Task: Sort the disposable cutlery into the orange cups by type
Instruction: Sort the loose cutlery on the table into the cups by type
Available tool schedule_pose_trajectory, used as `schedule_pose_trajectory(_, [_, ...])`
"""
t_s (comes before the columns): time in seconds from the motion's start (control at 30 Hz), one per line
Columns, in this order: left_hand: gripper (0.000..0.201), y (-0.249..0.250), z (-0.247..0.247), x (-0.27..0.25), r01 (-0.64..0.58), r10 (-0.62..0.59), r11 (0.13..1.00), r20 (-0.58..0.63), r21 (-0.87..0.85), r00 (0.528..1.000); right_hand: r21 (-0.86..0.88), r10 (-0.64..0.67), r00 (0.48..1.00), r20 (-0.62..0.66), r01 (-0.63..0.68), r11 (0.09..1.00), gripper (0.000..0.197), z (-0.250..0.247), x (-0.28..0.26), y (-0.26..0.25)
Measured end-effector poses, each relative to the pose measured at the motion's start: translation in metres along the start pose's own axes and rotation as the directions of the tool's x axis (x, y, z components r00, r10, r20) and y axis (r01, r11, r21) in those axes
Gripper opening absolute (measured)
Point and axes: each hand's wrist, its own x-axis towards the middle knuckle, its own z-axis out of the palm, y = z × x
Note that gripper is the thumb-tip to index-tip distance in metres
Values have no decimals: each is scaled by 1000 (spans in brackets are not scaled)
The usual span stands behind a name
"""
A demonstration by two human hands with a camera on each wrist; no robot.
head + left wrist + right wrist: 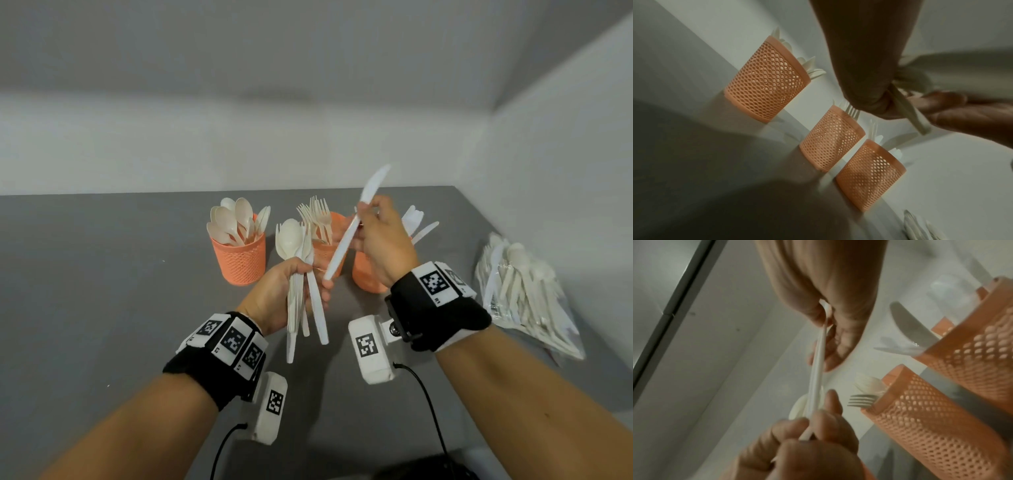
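Three orange mesh cups stand in a row on the grey table. The left cup (241, 258) holds spoons, the middle cup (326, 251) holds forks, and the right cup (366, 274) holds knives. My left hand (291, 291) grips a mixed bundle of white cutlery (301, 274) upright in front of the middle cup. My right hand (376, 236) pinches a single white knife (356, 222) near its middle, blade up, above the cups. The knife's handle end touches my left fingertips. The right wrist view shows the knife (818, 366) running from my right fingers down to my left fingers.
A clear plastic bag (527, 301) of more white cutlery lies at the table's right edge by the wall. White walls close off the back and the right side. Bare grey tabletop (102, 274) spreads to the left of the cups.
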Motion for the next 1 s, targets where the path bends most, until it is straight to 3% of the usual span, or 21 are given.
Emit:
schedule_pose_trajectory(0.03, [33,0,-1,0,-17,17,1000,-1,18,1000,0,-3,1000,19,3,1000,7,-2,1,0])
schedule_pose_trajectory(0.1, [34,0,-3,0,-33,32,998,2,51,999,-186,-3,994,108,23,982,9,-4,-1,2])
schedule_pose_trajectory(0.2, [38,3,-2,-2,-17,12,991,44,131,999,-354,158,943,292,-47,934,10,-3,-10,10])
schedule_pose_trajectory(0.3, [42,6,2,-6,24,-45,982,112,190,993,-337,295,854,429,-152,929,6,-2,-14,16])
schedule_pose_trajectory(0.47, [36,10,4,-10,76,-108,979,168,188,980,-182,295,822,487,-235,955,19,-6,-12,22])
schedule_pose_trajectory(0.53, [35,10,5,-10,87,-110,985,156,149,982,-162,306,829,469,-260,952,24,-5,-14,23])
schedule_pose_trajectory(0.63, [32,8,3,-7,75,-86,991,95,110,992,-101,309,899,310,-292,951,24,-5,-10,23])
schedule_pose_trajectory(0.83, [26,5,2,-6,20,-22,983,5,180,1000,-88,142,989,38,-138,986,23,-3,-6,17])
schedule_pose_trajectory(0.9, [25,3,3,-6,-4,3,984,2,177,1000,-31,60,998,37,-59,998,15,-1,-8,11])
schedule_pose_trajectory(1.0, [30,0,3,-2,-1,1,996,2,87,1000,-117,51,989,141,-35,993,4,4,-15,6])
